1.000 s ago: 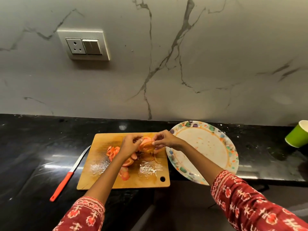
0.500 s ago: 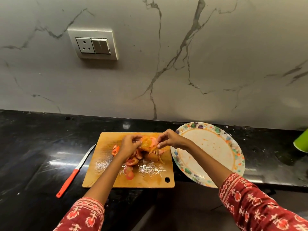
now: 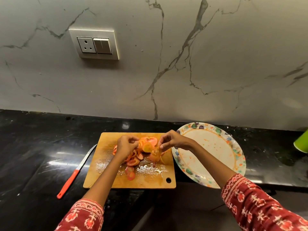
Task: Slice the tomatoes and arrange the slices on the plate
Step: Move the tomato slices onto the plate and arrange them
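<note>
A wooden cutting board (image 3: 108, 179) lies on the black counter with a loose heap of tomato slices (image 3: 132, 161) on it. My left hand (image 3: 125, 145) and my right hand (image 3: 171, 141) pinch a small stack of tomato slices (image 3: 147, 144) between them, lifted just above the heap. The patterned plate (image 3: 216, 157) sits right of the board, partly over the counter's front edge, with only juice smears on it. A knife with a red handle (image 3: 75, 174) lies left of the board, untouched.
A green cup (image 3: 301, 144) stands at the far right edge of the counter. A wall socket and switch (image 3: 95, 45) are set in the marble backsplash above. The counter's front edge runs just below the board and plate.
Both hands stayed over the board, and the pinched stack of slices has fanned out a little between them. The view has shifted to the left, so the cup slid toward the right edge.
</note>
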Available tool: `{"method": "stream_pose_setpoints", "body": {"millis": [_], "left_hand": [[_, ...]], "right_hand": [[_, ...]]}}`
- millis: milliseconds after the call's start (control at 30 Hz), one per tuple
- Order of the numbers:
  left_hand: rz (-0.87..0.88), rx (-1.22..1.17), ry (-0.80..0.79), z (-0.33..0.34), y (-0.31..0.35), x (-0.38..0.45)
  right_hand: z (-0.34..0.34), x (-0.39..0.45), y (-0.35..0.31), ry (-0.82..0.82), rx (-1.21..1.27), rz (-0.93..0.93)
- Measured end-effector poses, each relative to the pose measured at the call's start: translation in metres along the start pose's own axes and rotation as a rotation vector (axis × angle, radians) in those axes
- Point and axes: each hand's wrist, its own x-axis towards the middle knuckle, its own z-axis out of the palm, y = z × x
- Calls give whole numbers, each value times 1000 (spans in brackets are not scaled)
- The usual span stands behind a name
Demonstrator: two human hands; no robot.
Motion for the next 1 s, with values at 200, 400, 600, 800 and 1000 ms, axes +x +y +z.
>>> {"method": "stream_pose_setpoints", "body": {"millis": [200, 400, 600, 800, 1000], "left_hand": [[1, 40, 26, 0, -4, 1], [44, 88, 28, 3, -6, 1], [62, 72, 37, 1, -10, 1], [66, 72, 21, 2, -9, 4], [135, -9, -96, 7, 9, 9]], "right_hand": [[20, 31, 18, 400, -377, 73], [30, 64, 17, 471, -480, 253], [27, 68, 17, 474, -340, 281], [16, 51, 17, 533, -218, 99], [-9, 13, 0, 473, -57, -51]]}}
